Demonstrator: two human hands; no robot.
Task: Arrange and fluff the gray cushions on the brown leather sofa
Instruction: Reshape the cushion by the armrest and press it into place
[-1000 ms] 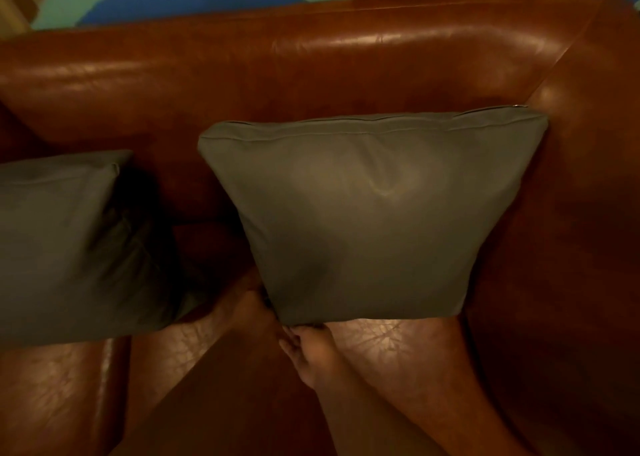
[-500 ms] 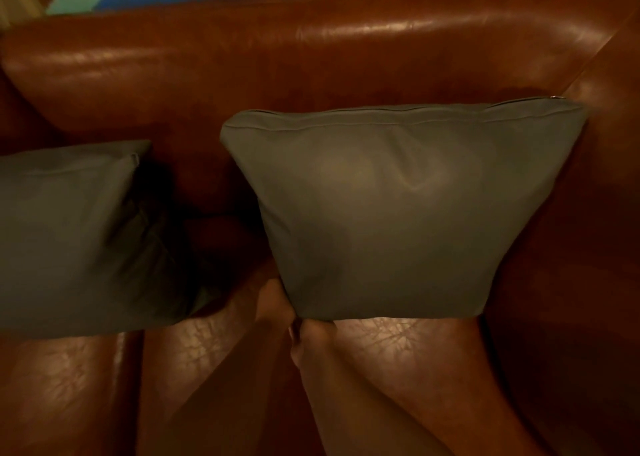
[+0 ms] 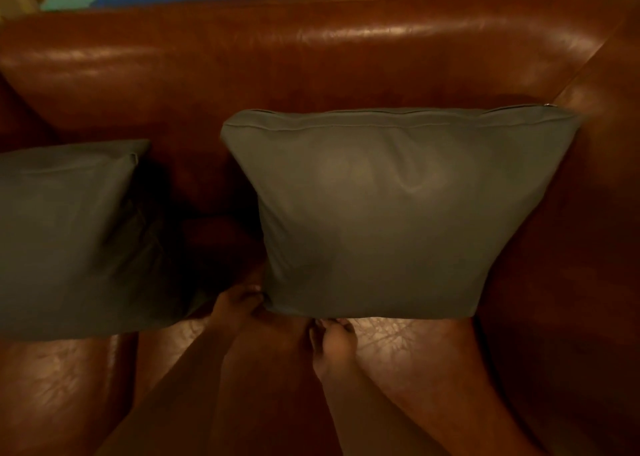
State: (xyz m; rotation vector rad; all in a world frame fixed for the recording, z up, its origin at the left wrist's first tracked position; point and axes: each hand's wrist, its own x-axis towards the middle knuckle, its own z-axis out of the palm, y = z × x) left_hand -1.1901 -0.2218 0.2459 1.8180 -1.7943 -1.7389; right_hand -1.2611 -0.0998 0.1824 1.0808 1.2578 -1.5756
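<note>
Cushions first: I see two gray ones on the brown leather sofa (image 3: 311,57). The right cushion (image 3: 388,213) stands upright against the backrest, its right side pressed to the armrest (image 3: 588,213) at 3 o'clock, and its zipper seam runs along the top edge. The left cushion (image 3: 69,240) leans at 9 o'clock, partly cut off by the frame edge and well apart from the other, with dark backrest between them.

My left hand (image 3: 235,308) sits at the right cushion's lower left corner, about 7 o'clock from its middle, fingers curled in on that corner; the light is dim, so I cannot tell how firm the pinch is. My right hand (image 3: 334,343) is just below the cushion's bottom edge, around 6 o'clock, fingers bent and touching the hem, whether gripping I cannot tell. Both forearms reach in over the seat (image 3: 398,344) from the bottom of the view.
</note>
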